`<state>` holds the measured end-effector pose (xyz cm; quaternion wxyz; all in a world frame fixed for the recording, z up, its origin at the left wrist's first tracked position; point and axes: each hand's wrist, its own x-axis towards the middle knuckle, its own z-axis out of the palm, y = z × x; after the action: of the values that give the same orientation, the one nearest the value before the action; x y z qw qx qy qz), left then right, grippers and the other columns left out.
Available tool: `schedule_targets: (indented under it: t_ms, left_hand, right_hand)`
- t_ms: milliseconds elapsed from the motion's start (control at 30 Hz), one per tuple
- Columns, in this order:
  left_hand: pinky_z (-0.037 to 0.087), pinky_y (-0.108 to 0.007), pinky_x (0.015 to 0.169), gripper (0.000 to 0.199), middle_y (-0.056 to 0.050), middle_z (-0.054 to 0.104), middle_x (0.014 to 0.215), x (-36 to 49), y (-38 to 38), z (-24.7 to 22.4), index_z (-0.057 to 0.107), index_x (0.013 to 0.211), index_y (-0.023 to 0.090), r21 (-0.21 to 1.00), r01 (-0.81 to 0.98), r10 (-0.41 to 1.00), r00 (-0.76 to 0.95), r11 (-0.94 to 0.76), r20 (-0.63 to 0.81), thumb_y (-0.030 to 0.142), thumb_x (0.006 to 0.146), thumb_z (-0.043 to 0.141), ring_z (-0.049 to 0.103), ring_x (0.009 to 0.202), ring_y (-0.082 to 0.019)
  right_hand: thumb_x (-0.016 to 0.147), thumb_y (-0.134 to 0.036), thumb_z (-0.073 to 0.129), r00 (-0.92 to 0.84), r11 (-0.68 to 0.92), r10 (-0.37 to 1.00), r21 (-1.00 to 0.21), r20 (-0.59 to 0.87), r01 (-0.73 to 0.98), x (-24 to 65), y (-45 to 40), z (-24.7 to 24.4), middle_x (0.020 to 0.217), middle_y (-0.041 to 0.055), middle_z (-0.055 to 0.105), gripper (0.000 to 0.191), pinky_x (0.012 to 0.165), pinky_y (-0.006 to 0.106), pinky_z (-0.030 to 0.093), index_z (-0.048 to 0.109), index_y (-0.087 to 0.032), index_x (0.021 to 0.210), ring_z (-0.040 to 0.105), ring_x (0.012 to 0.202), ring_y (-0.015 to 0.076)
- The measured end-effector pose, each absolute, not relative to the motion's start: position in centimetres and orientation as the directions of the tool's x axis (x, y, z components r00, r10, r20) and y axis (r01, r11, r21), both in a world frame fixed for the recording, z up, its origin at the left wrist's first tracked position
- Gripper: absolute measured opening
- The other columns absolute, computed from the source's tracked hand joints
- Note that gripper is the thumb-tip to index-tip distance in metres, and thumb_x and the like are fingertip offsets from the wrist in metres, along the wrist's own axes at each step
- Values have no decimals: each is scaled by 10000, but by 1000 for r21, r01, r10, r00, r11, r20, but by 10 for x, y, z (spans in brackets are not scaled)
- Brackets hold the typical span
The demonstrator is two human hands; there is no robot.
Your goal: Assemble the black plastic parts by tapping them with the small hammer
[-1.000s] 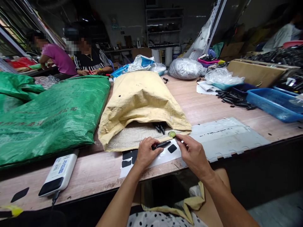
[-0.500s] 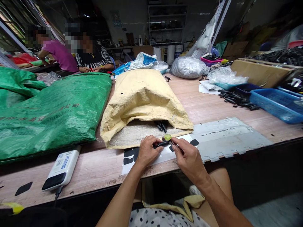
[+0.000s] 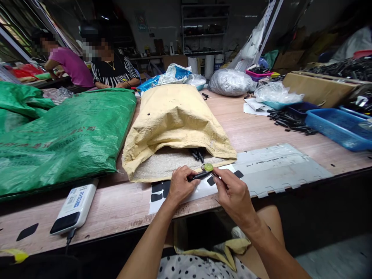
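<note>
My left hand (image 3: 181, 184) is closed around a slim black pen-like stick (image 3: 201, 175), which points to the right. From the other side my right hand (image 3: 232, 190) pinches a thin dark piece with a round yellow-green disc (image 3: 208, 167) at its end; its exact kind I cannot make out. The disc sits just above the black stick's tip, and whether they touch is unclear. Below both hands lies a white sheet (image 3: 186, 198) with black rounded stickers (image 3: 157, 187). Just beyond, a yellow woven sack (image 3: 174, 112) gapes towards me, with several black sticks (image 3: 198, 155) at its mouth.
A green sack (image 3: 72, 131) and a white power bank (image 3: 76, 205) with a cable lie left. Right are a grey board (image 3: 279, 170), a blue basket (image 3: 338, 128) and piled black parts (image 3: 290, 121). Two people (image 3: 112, 73) sit at the far left.
My right hand and the yellow-green disc have shifted slightly to the right. My left hand stays almost in place, with the black stick still in it.
</note>
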<state>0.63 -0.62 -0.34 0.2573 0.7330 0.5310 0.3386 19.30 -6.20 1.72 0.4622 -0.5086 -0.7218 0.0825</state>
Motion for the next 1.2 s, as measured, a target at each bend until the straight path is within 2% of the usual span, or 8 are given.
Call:
schedule_targets:
  t_ms: [167,300,500,600,733,833,900,1200]
  left_hand:
    - [438,-329,784,163,1,684,798,7,-6,-3,781,866,233,721,624,954,209,-301,217,152,725,760,595,792,-185]
    - [441,-335,800,147,-4,691,833,5,-6,-1,749,856,222,704,636,948,236,-316,212,169,721,769,604,828,-198]
    - [451,-324,801,177,1,713,866,2,-7,2,721,923,218,749,577,944,247,-325,219,169,758,758,620,854,-196]
    - [447,-332,812,172,-1,724,885,1,-8,1,733,933,223,750,576,943,252,-326,216,195,771,781,624,866,-199]
    - [445,-340,842,195,-8,699,909,2,-7,0,753,939,237,736,589,940,266,-333,212,197,757,811,618,899,-205]
    - [443,-346,861,209,-4,695,921,3,-6,-1,750,941,246,730,605,945,264,-317,191,183,750,807,616,923,-209]
    - [444,-346,860,207,-1,694,919,3,-6,-2,747,943,250,728,610,947,263,-312,185,176,755,790,615,922,-208]
    - [458,-331,832,191,-4,678,893,4,-8,0,718,884,232,742,592,947,247,-315,205,127,725,741,612,930,-212]
  right_hand:
    - [969,-150,464,-92,413,861,-582,501,700,194,-63,8,1073,79,725,349,886,344,543,658,-221,1250,678,1007,213]
    - [961,-191,493,-6,365,848,-575,530,733,212,-53,10,1128,77,730,344,926,361,533,673,-240,1249,678,1044,222]
    - [900,-183,530,142,89,849,-404,509,911,256,-20,0,1066,88,742,334,823,372,516,726,-211,1169,670,960,252]
    - [898,-184,520,150,42,859,-359,490,932,264,-12,-8,1046,104,744,337,798,378,508,735,-188,1156,665,921,257]
    - [910,-216,528,159,131,851,-495,500,859,249,-20,0,1106,101,752,337,846,398,536,728,-187,1178,689,978,266]
    - [934,-254,549,109,278,873,-670,475,688,226,-33,13,1155,88,753,307,921,375,556,723,-202,1181,703,1047,238]
    - [945,-260,552,31,329,903,-736,428,592,210,-42,19,1142,81,758,289,921,359,568,722,-209,1173,711,1043,222]
    - [945,-186,517,-116,369,914,-679,389,635,191,-55,13,1117,87,752,305,940,384,567,707,-208,1182,707,995,218]
